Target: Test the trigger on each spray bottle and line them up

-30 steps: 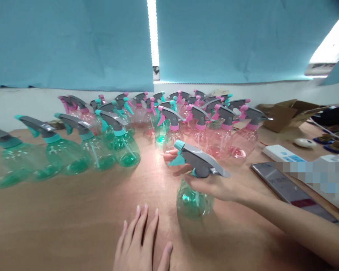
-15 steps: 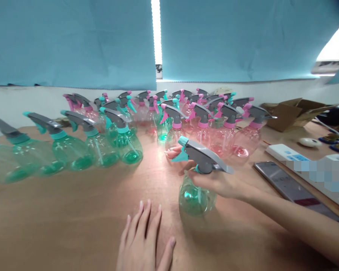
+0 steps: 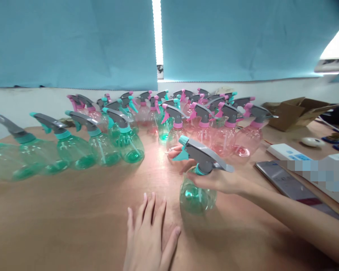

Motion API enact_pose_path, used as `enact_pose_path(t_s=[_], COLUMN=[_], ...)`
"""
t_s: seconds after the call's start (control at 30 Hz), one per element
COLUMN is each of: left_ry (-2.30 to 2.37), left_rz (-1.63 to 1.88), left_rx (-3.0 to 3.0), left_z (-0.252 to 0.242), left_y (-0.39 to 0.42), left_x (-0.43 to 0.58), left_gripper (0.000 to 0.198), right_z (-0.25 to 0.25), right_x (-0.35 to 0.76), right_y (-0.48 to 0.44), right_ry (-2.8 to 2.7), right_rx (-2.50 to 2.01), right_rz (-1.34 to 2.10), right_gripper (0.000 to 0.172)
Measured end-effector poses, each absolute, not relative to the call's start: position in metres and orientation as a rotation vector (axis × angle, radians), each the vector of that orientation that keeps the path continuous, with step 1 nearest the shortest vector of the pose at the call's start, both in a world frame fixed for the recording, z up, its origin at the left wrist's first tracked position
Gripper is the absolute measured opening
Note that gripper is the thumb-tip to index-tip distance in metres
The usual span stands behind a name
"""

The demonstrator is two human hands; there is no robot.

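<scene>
My right hand is wrapped round the upper body of a green spray bottle, just below its turquoise collar. The bottle stands upright at the table's middle, its grey head and turquoise nozzle pointing left. Part of the bottle is hidden behind the thumb and palm. To the left of it, my left hand lies palm down on the wooden table, fingers stretched out and holding nothing. Beyond the held bottle stands a row of pink spray bottles. More green spray bottles stand in a row on the left.
A smartphone and a white power strip lie on the right. Behind them are a white mouse and an open cardboard box. Blue curtains hang behind the table.
My left hand appears slightly farther forward and to the right. The whole view has shifted a little; the right hand keeps its grip on the green spray bottle.
</scene>
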State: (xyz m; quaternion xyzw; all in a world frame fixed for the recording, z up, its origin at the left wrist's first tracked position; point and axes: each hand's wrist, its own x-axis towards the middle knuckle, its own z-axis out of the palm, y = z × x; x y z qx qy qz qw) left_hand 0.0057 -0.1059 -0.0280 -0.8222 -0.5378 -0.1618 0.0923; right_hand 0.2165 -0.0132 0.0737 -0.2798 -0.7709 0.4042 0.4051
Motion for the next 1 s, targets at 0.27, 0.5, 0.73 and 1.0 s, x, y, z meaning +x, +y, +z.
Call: enact_pose_path(t_s=[0.27,0.5,0.73,1.0], left_ry=[-1.615,-1.618,-1.605,-1.607], left_rz=[-0.470,-0.466,-0.487,-0.474], left_rx=[-2.485,-2.484,-2.476,-2.469], left_z=[-0.026,-0.027,-0.026,-0.027], left_y=[-0.104,-0.104,-0.105,-0.104], left_x=[0.000,0.000,0.000,0.000], left_gripper=[0.050,0.051,0.051,0.051], right_z=[0.065,0.072,0.073,0.092], right_x=[0.220,0.215,0.214,0.210], right_y=[-0.009,-0.015,-0.017,-0.024], right_ry=[-1.995,-1.950,-1.939,-1.907], right_rx=[-0.728,-0.748,-0.813,-0.811], right_rz=[1.013,0.907,0.863,0.897], right_gripper=[0.055,0.019,0.019,0.021])
